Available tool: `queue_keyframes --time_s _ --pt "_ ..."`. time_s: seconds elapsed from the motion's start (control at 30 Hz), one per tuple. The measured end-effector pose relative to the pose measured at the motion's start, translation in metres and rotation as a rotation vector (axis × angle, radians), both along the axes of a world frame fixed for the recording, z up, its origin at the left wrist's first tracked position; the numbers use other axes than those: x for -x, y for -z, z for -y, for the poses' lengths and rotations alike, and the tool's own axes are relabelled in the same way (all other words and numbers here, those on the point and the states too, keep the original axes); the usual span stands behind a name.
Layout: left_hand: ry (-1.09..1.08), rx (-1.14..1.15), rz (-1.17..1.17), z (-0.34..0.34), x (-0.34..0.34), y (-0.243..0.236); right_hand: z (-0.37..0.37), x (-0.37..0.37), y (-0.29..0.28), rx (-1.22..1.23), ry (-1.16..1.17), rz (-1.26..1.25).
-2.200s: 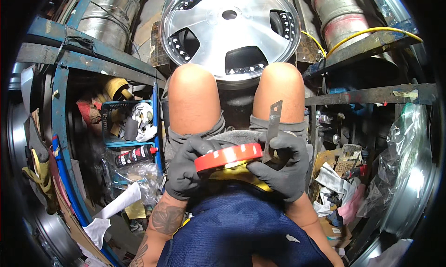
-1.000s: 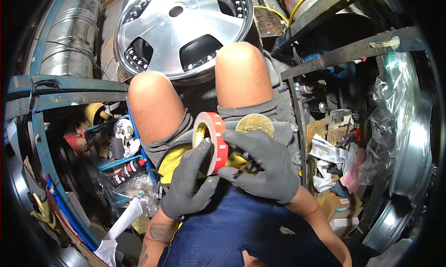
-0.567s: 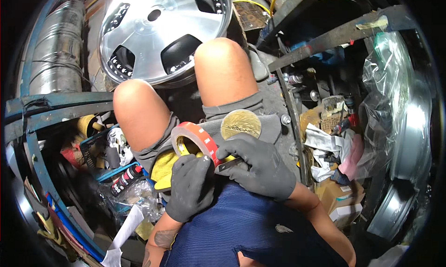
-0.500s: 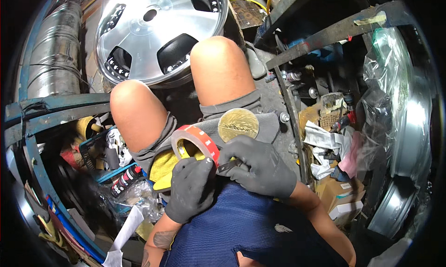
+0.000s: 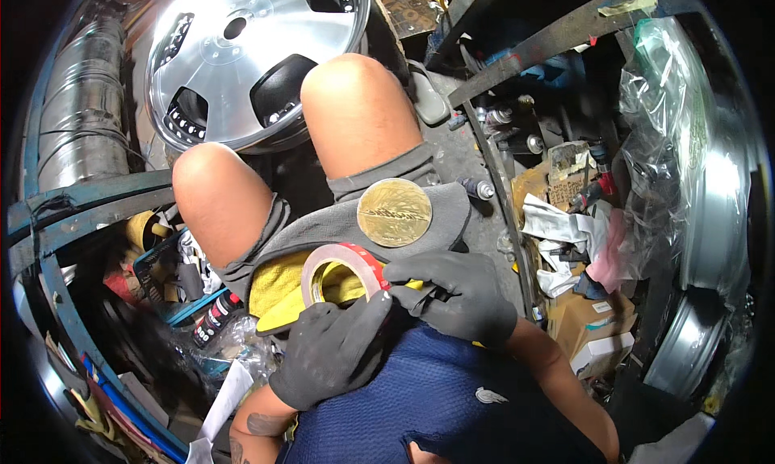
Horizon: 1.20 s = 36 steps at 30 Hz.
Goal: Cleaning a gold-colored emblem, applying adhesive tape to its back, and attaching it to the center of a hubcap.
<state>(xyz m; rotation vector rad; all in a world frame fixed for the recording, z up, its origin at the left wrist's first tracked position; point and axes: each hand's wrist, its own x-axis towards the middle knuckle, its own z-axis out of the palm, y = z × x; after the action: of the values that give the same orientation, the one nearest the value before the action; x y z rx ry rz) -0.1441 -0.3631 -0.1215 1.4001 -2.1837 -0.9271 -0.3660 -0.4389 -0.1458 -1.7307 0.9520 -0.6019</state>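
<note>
A roll of red-backed tape stands tilted over my lap, its bare side ring facing up. My left hand, in a dark grey work glove, is closed on the roll's near edge. At the roll's right side is my gloved right hand, its fingers pinched on a small dark, flat blade-like tool, mostly hidden by the glove. A round gold emblem disc with script lettering lies on the grey cloth across my lap. Behind the roll, a yellow cloth shows.
Beyond my knees lies a polished alloy wheel with black pockets. A blue metal frame borders the left, near a dark bottle. To the right are a spray can, a cardboard box and plastic-wrapped rims.
The tape roll has turned, so less of its red face shows and its side ring lies flatter. Both hands have shifted slightly. The dark tool is more covered by my right glove.
</note>
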Motion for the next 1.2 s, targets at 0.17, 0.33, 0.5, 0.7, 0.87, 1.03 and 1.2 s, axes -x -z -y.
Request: queue_keyframes --time_s 0.17,0.33,0.5,0.7,0.87,1.03,1.2 --pt "0.022 0.009 -0.007 -0.008 -0.003 0.007 0.012 -0.003 -0.002 -0.458 -0.061 0.003" --pt "0.033 -0.074 -0.011 -0.002 0.002 -0.001 0.014 -0.004 0.007 -0.233 -0.13 0.018" --pt "-0.121 -0.197 -0.048 -0.004 0.008 -0.019 0.011 -0.014 0.007 0.093 -0.172 0.04" --pt "-0.37 -0.274 -0.218 -0.009 -0.005 -0.002 0.029 -0.017 -0.025 -0.019 -0.245 0.056" --pt "-0.409 -0.546 -0.357 -0.004 -0.006 -0.014 0.071 -0.007 -0.009 0.423 0.117 -0.263" --pt "-0.484 -0.612 -0.532 -0.008 -0.006 0.0 0.086 -0.014 0.004 0.335 -0.024 -0.46" --pt "-0.578 -0.926 -0.804 -0.003 -0.009 0.005 0.084 -0.011 0.0 0.327 -0.046 -0.445"
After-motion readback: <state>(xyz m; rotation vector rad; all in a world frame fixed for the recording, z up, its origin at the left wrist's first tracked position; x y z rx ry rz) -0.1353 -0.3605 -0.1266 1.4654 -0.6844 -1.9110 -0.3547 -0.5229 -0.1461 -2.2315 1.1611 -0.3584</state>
